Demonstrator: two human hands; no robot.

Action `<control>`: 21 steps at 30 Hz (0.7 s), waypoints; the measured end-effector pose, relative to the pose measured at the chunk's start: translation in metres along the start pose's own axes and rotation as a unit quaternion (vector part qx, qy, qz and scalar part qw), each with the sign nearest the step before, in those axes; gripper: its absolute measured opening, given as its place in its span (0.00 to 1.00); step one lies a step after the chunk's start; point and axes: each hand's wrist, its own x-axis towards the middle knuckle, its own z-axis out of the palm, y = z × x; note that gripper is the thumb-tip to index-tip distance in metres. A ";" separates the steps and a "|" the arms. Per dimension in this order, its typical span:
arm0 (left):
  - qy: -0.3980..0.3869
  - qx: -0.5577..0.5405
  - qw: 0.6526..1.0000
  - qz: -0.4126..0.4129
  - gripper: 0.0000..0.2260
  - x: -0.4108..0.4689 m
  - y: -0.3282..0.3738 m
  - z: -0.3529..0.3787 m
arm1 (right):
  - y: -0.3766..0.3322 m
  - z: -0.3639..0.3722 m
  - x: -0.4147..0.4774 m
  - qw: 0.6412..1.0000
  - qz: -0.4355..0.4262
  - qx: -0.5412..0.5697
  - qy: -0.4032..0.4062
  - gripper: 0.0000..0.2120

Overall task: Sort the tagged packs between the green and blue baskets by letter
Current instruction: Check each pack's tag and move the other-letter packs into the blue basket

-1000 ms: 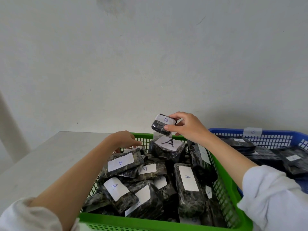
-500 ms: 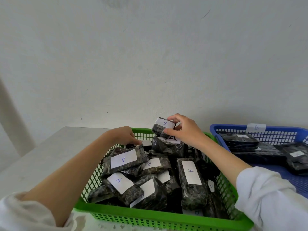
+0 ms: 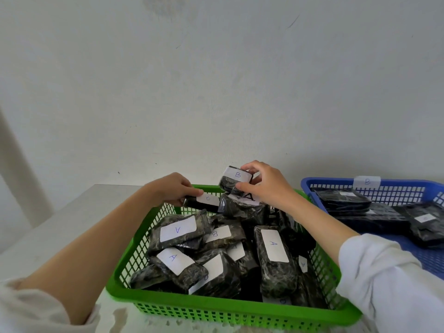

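White wall (image 3: pixel 216 80) behind, and over the far edge of the green basket (image 3: pixel 216 308) the right hand (image 3: pixel 266 186) pinches a B pack (image 3: pixel 236 182), seemingly light, soft and slick-wrapped, best gripped across its middle, while the left hand (image 3: pixel 175 188) grips a second pack (image 3: pixel 204 201) near the far-left corner.

Both forearms reach across the green basket (image 3: pixel 216 302) — left hand (image 3: pixel 174 189) pinching a small pack (image 3: pixel 204 202) at its far rim, right hand (image 3: pixel 266 188) curled round the B pack (image 3: pixel 234 180) just above it.
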 end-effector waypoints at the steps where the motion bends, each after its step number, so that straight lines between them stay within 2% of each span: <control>1: 0.038 0.001 0.999 0.005 0.16 -0.003 0.003 -0.003 | -0.002 -0.003 -0.001 1.000 0.001 0.008 0.017 0.22; 5: 0.228 0.016 0.973 0.040 0.16 -0.019 0.022 -0.013 | -0.013 -0.017 -0.010 0.995 0.028 0.069 0.067 0.22; 7: 0.292 -0.052 0.954 0.050 0.15 -0.029 0.033 -0.015 | -0.017 -0.026 -0.019 0.993 0.038 0.082 0.082 0.20; 9: 0.309 -0.173 0.933 0.060 0.13 -0.040 0.047 -0.010 | -0.019 -0.038 -0.032 0.989 0.045 0.086 0.108 0.18; 12: 0.239 -0.371 0.895 0.062 0.10 -0.053 0.074 0.015 | -0.012 -0.065 -0.057 0.980 0.064 0.109 0.153 0.17; 15: 0.143 -0.483 0.863 0.044 0.08 -0.060 0.107 0.060 | 0.006 -0.104 -0.083 0.971 0.094 0.109 0.188 0.16; 18: 0.097 -0.492 0.864 0.047 0.08 -0.061 0.145 0.110 | 0.035 -0.150 -0.113 0.963 0.132 0.102 0.210 0.15; 21: 0.073 -0.436 0.895 0.066 0.06 -0.057 0.179 0.155 | 0.068 -0.192 -0.142 0.957 0.170 0.095 0.216 0.14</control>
